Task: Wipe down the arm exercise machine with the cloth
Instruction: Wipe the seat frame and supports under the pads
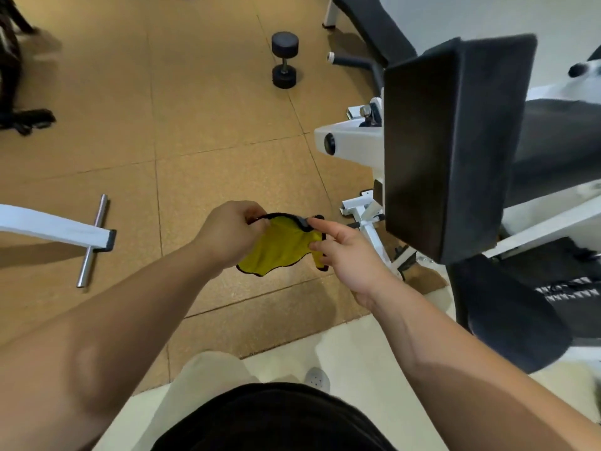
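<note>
In front of the body, above the floor, the yellow cloth point(279, 249) is held up, its dark hem pinched by the left grip point(227, 236) and the right grip point(351, 255). Further out, to the right, the black pad point(442, 151) of the arm exercise machine point(351, 141) is not yet touched. It lies nearer the right grip, so a reach forward and rightward is judged necessary.

A black dumbbell point(284, 60) lay on the brown floor tiles point(201, 109), well ahead of the left hand point(227, 232). Off to that hand's left, a white frame leg point(55, 227) ended in a steel crossbar point(92, 242) on the floor. Farther left and ahead stood dark equipment point(13, 76), partly cut off. A black padded bench point(367, 24) stood far beyond the right hand point(351, 255).
</note>
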